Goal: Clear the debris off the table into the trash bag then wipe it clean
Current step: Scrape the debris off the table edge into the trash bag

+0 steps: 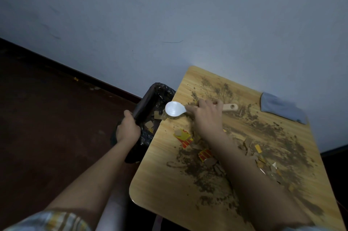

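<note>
Now right hand (pixel 204 115), arm stretched over dirty table (pixel 162 180), grips white spoon (pixel 174 108) at table's left edge; left hand (pixel 128 127) clutches trash bag (pixel 148 99) rim just beside it.

Bare forearms; left sleeve (pixel 54 220) short, plaid, pale blue-yellow.

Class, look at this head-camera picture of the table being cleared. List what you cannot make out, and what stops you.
- Spoon handle middle: hidden under the right hand.
- Trash bag lower part and its bottom: hidden by the table edge and the left hand.
- Blue cloth: blurred, its folds unclear.
- Torn packaging scraps: print too small to read.
- Table's near right corner: cut off by the frame edge.
</note>
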`<state>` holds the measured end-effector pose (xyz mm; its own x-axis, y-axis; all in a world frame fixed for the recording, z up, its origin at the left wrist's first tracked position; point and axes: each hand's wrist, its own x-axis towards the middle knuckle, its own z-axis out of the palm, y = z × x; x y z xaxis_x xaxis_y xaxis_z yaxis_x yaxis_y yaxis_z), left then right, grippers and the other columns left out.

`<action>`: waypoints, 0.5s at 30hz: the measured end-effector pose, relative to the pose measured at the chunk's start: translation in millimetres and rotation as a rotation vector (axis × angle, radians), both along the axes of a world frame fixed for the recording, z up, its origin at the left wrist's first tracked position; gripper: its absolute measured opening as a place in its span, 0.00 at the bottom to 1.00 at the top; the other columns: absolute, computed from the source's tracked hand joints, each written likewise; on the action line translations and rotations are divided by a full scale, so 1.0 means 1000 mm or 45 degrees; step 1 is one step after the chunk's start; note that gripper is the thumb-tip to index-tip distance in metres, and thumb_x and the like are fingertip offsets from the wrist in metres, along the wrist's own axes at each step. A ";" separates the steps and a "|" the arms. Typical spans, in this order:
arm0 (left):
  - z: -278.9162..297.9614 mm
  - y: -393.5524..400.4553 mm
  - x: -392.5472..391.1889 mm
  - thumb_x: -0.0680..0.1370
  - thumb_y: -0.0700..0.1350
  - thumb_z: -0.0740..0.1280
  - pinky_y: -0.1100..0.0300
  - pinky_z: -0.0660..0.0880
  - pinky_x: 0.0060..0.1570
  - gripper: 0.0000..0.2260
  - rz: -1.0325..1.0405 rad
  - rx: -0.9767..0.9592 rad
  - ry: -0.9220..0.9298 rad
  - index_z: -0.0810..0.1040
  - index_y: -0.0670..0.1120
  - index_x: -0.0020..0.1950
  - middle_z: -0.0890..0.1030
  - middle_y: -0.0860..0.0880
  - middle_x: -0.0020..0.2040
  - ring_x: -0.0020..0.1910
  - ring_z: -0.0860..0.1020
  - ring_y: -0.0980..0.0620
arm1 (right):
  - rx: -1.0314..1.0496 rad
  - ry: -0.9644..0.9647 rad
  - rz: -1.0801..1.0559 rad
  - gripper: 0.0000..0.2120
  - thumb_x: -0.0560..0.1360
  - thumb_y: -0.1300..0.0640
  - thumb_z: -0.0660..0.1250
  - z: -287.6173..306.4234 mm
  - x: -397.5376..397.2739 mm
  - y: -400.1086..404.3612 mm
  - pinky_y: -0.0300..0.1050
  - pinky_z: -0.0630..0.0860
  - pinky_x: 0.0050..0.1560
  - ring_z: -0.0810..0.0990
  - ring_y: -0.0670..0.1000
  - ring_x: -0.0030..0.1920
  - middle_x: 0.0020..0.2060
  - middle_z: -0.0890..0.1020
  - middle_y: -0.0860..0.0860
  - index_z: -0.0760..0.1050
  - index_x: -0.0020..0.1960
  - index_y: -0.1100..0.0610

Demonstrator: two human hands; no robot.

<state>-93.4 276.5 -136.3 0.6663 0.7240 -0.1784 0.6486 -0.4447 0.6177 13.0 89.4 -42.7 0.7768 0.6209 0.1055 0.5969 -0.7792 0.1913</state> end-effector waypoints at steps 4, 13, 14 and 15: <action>0.002 -0.001 -0.003 0.77 0.35 0.61 0.52 0.68 0.41 0.11 0.003 -0.005 -0.012 0.64 0.42 0.56 0.78 0.39 0.55 0.50 0.77 0.36 | -0.005 0.040 -0.015 0.21 0.77 0.59 0.63 -0.010 -0.005 0.024 0.58 0.56 0.64 0.71 0.56 0.59 0.53 0.75 0.52 0.72 0.66 0.42; 0.005 0.003 -0.003 0.77 0.35 0.61 0.52 0.67 0.40 0.11 0.009 0.020 0.001 0.64 0.41 0.57 0.78 0.38 0.55 0.49 0.77 0.36 | 0.322 0.163 -0.389 0.23 0.77 0.61 0.60 0.003 0.031 0.003 0.53 0.58 0.56 0.73 0.55 0.55 0.52 0.77 0.51 0.74 0.65 0.40; 0.004 0.002 -0.002 0.77 0.35 0.61 0.52 0.66 0.39 0.10 0.005 0.020 0.000 0.64 0.41 0.57 0.78 0.38 0.54 0.49 0.77 0.36 | 0.283 0.151 -0.428 0.23 0.76 0.61 0.60 0.005 0.035 -0.004 0.53 0.58 0.58 0.74 0.55 0.56 0.53 0.77 0.51 0.74 0.65 0.40; 0.004 0.002 -0.001 0.77 0.35 0.61 0.52 0.66 0.39 0.10 0.004 0.019 -0.002 0.64 0.41 0.56 0.78 0.38 0.54 0.49 0.77 0.36 | 0.249 0.139 -0.457 0.23 0.76 0.62 0.60 0.007 0.039 -0.010 0.53 0.58 0.59 0.74 0.55 0.57 0.54 0.77 0.51 0.75 0.65 0.40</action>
<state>-93.9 278.7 -132.3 0.6642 0.7287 -0.1665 0.6492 -0.4521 0.6117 52.2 79.8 -36.1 0.9532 0.2855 0.0996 0.2897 -0.9566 -0.0302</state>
